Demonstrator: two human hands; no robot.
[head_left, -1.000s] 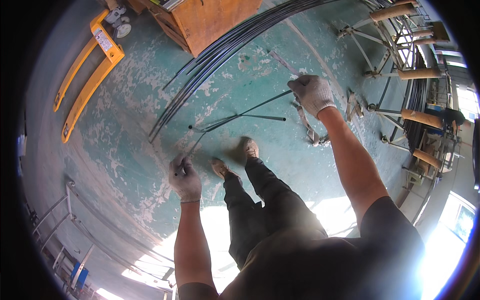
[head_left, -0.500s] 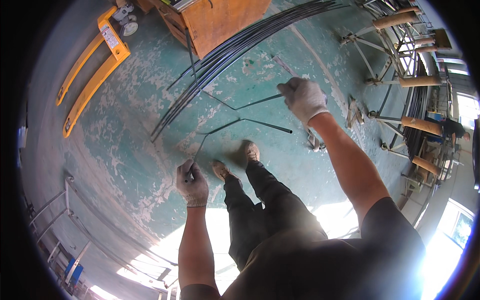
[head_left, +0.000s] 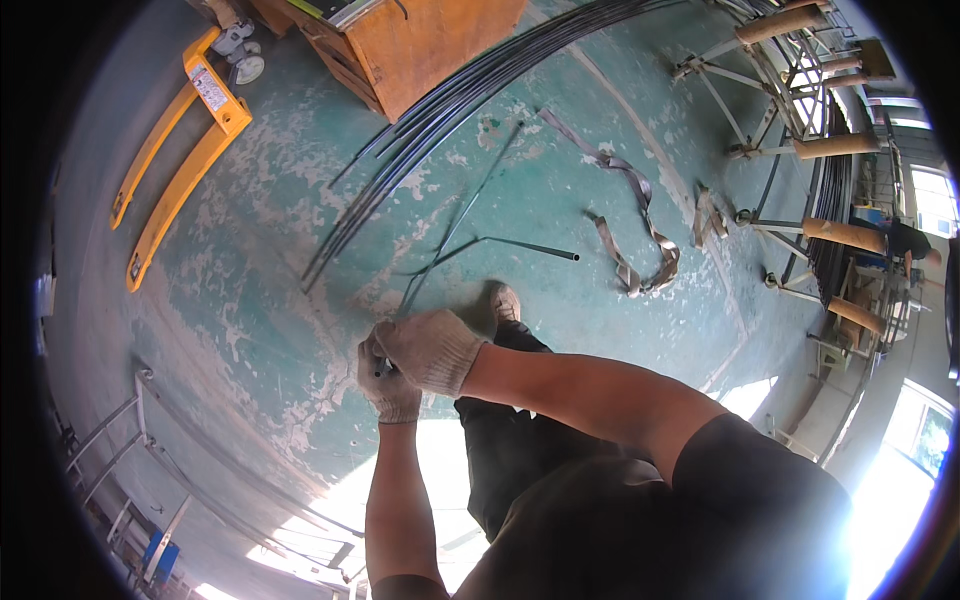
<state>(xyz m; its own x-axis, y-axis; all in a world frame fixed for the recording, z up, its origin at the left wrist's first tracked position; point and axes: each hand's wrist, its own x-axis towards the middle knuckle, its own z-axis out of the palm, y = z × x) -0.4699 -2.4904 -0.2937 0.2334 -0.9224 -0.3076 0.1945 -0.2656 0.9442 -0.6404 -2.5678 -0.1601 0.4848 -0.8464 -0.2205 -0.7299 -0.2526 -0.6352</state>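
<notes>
Both my hands wear pale work gloves and are together in front of my legs. My left hand [head_left: 394, 396] is closed around a thin dark bent metal rod [head_left: 530, 247], whose far part angles off to the right. Right beside it, touching or overlapping it, my right hand [head_left: 436, 348] has its fingers curled round the lower end of a second metal rod [head_left: 482, 186]. That rod slants up and away, crossing the first one just beyond my hands. My fingertips and the exact grip are partly hidden by the right glove.
A bundle of long dark rods [head_left: 440, 125] curves across the green floor beside a wooden cabinet [head_left: 430, 55]. Yellow pallet truck forks [head_left: 180, 225] stand at left, a grey strap [head_left: 640, 190] lies at right. Roller stands [head_left: 840, 145] and a person [head_left: 908, 242] are far right; a metal frame [head_left: 138, 410] is left.
My right hand has swung down and left with its rod, from the upper right to my left hand. The strap it covered now shows. My left hand has barely moved.
</notes>
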